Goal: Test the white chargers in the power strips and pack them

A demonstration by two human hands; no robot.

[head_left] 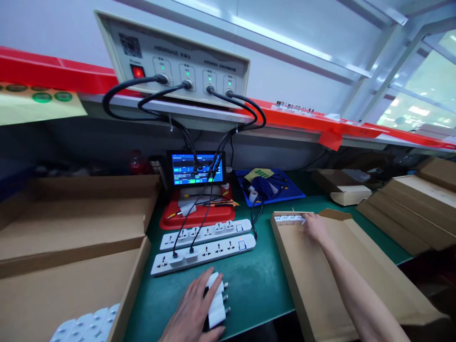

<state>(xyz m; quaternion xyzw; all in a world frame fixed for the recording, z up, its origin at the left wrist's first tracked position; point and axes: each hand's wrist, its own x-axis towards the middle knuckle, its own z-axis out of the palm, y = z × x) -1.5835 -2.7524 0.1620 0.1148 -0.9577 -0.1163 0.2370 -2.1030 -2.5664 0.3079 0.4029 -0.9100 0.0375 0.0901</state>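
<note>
My left hand (pixel 194 306) is closed around a short row of white plug adapters (pixel 216 304) on the green table, fingers along the far end and thumb at the near end. Their prongs point right. My right hand (pixel 316 229) reaches into the far end of the right cardboard box (pixel 320 285). Its fingers are pinched on a white adapter (pixel 303 219) at the end of a row of white adapters (pixel 288 219) along the box's far wall. The fingertips are partly hidden. Beyond my left hand lie two white power strips (pixel 221 251), the nearer one with two cabled plugs.
An open cardboard box (pixel 71 280) at the left holds several white adapters (pixel 89 325). Behind the strips are a red tray (pixel 199 216), a lit screen (pixel 178 168) and a blue tray (pixel 292 190). A tester box (pixel 178 71) with black cables sits on the shelf above.
</note>
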